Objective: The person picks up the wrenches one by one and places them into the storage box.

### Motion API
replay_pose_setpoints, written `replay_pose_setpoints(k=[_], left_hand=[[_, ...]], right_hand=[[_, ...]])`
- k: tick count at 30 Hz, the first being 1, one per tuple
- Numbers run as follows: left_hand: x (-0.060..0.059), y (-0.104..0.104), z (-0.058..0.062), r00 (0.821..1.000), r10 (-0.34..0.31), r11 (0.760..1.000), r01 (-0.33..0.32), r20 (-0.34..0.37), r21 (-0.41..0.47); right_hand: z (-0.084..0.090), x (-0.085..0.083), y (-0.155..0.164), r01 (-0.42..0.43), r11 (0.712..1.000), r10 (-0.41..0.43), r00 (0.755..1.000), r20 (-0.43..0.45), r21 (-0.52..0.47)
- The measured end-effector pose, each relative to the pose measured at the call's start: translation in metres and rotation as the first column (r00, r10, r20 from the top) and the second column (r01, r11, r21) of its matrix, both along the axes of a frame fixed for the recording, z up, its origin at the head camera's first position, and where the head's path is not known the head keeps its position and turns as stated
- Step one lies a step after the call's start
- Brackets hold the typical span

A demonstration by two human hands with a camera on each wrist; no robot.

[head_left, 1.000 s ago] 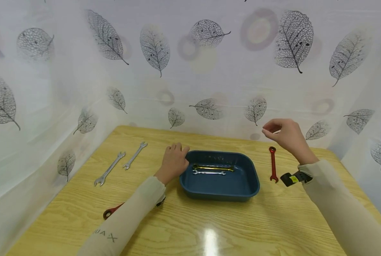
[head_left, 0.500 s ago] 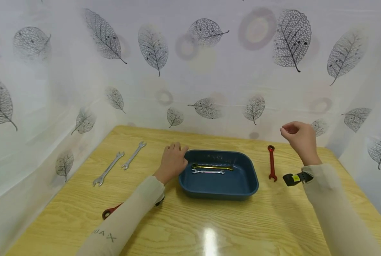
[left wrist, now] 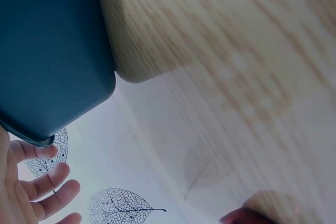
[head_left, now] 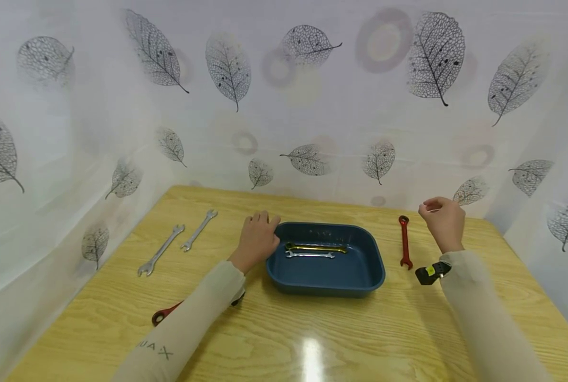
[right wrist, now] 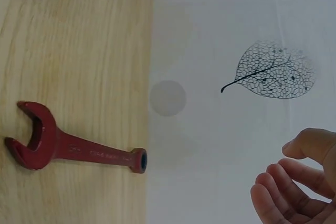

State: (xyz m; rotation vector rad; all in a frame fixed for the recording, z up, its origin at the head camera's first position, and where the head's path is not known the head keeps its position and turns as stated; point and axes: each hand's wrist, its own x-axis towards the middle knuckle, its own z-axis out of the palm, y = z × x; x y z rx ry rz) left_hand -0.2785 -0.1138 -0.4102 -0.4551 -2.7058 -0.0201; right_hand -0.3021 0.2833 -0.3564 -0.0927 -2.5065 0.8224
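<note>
My left hand (head_left: pixel 256 240) holds the upper left corner of a deep blue tray (head_left: pixel 326 291), at its rim. In the left wrist view its fingers (left wrist: pixel 50 179) show outside the rim, while the thumb is hidden. Inside the tray lie a gold combination wrench (head_left: pixel 317 248) and a small silver open-end wrench (head_left: pixel 311 255). Raised over the table's right side, my right hand (head_left: pixel 445 222) has loosely bent fingers and nothing between them. Nearest to it is a red combination wrench (head_left: pixel 405 243), flat on the wood with its ring end away from me.
Two silver open-end wrenches, a longer one (head_left: pixel 161 250) and a shorter one (head_left: pixel 199 230), lie left of the tray. A second red wrench (head_left: pixel 166 312) is partly covered by my left sleeve. A leaf-print curtain (head_left: pixel 331 116) closes off the back of the wooden table (head_left: pixel 274 339).
My right hand has moved right, past the red wrench, then come slightly lower. The left hand, tray and wrenches stay in place.
</note>
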Motion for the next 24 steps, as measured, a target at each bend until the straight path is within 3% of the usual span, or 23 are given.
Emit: replay_pose_setpoints(k=[5, 11, 24], left_hand=[[0.001, -0.001, -0.002, 1.0, -0.012, 1.0, 0.013, -0.029, 0.01], [0.0, 0.0, -0.002, 1.0, -0.005, 1.0, 0.005, -0.005, 0.009], [0.0, 0.0, 0.0, 1.0, -0.006, 1.0, 0.007, -0.004, 0.009]], right_hand=[[-0.017, -0.005, -0.001, 0.002, 1.0, -0.002, 1.0, 0.027, -0.003], [-0.033, -0.01, -0.004, -0.004, 1.0, 0.005, 0.993, 0.12, -0.009], [-0.049, -0.015, -0.004, -0.049, 0.998, 0.03, 0.941, 0.338, 0.048]])
